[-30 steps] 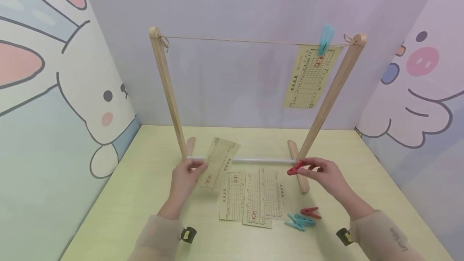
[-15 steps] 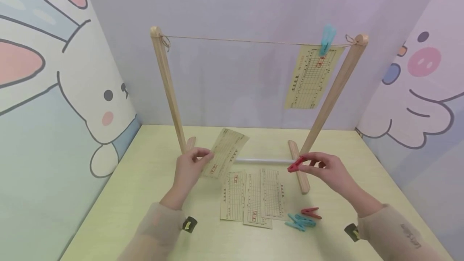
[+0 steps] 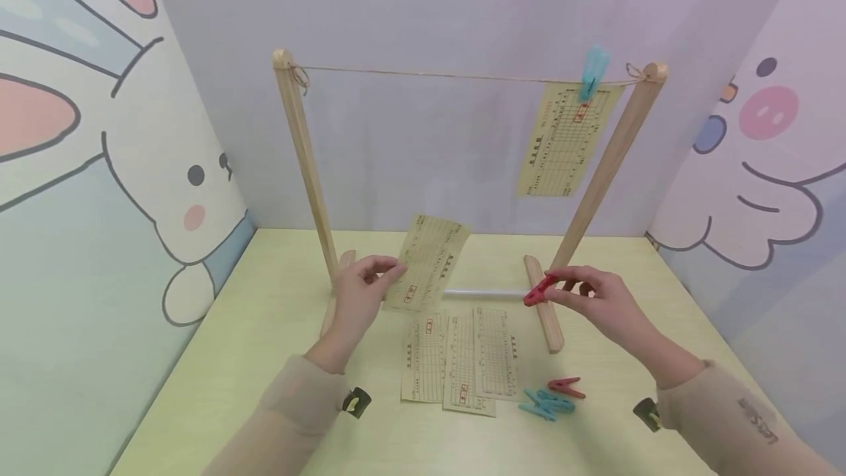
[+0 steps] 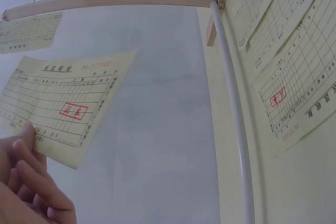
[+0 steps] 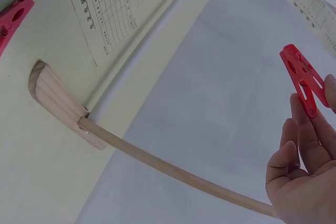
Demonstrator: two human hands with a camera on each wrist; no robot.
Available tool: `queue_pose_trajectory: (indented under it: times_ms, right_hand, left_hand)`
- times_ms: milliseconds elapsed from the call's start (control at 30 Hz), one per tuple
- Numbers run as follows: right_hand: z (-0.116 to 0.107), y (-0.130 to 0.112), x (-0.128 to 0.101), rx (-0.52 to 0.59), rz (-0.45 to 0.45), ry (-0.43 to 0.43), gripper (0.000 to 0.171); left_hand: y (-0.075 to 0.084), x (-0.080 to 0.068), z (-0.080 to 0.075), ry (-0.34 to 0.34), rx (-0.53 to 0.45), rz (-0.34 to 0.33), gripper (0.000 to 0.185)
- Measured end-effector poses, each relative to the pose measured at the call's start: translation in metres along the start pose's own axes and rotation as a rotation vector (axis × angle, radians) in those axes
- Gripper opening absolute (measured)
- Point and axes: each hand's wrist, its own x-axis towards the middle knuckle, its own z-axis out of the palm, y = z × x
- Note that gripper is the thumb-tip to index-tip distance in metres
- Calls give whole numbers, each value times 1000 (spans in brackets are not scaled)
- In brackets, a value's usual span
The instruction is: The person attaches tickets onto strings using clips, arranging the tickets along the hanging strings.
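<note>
My left hand (image 3: 362, 291) pinches a yellowish printed paper slip (image 3: 428, 261) by its edge and holds it tilted above the table; the same slip (image 4: 58, 103) shows in the left wrist view beside my fingertips (image 4: 23, 145). My right hand (image 3: 588, 300) pinches a red clothespin (image 3: 538, 290) near the rack's right post; the right wrist view shows this red clothespin (image 5: 302, 77) between my fingers. A wooden rack (image 3: 300, 153) carries a string (image 3: 429, 74). On the string a blue clothespin (image 3: 593, 72) holds a hung slip (image 3: 565, 139).
Three more slips (image 3: 459, 362) lie flat on the pale green table (image 3: 231, 358). A red clothespin (image 3: 565, 386) and blue clothespins (image 3: 545, 404) lie at the right front. The rack's white bar (image 3: 485, 292) and wooden feet (image 3: 543, 313) rest on the table. Cartoon-printed walls enclose three sides.
My left hand has lifted the slip up and to the right, off the table. My right hand with the red clothespin has risen slightly.
</note>
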Motion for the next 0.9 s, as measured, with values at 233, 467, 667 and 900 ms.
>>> queue_pose_trajectory:
  times_ms: [233, 467, 667, 900]
  right_hand:
    - [-4, -9, 1, -31, -89, 15, 32]
    - [-16, -24, 4, -90, -140, 34, 32]
    - [-29, -35, 6, -127, -202, 72, 31]
    - [-42, -50, 9, -164, -265, 113, 31]
  left_hand:
    - [12, 6, 7, -7, -47, 2, 19]
    - [24, 15, 11, 3, -63, 67, 17]
    - [38, 21, 12, -30, -88, 82, 17]
    - [52, 29, 19, -58, -140, 60, 17]
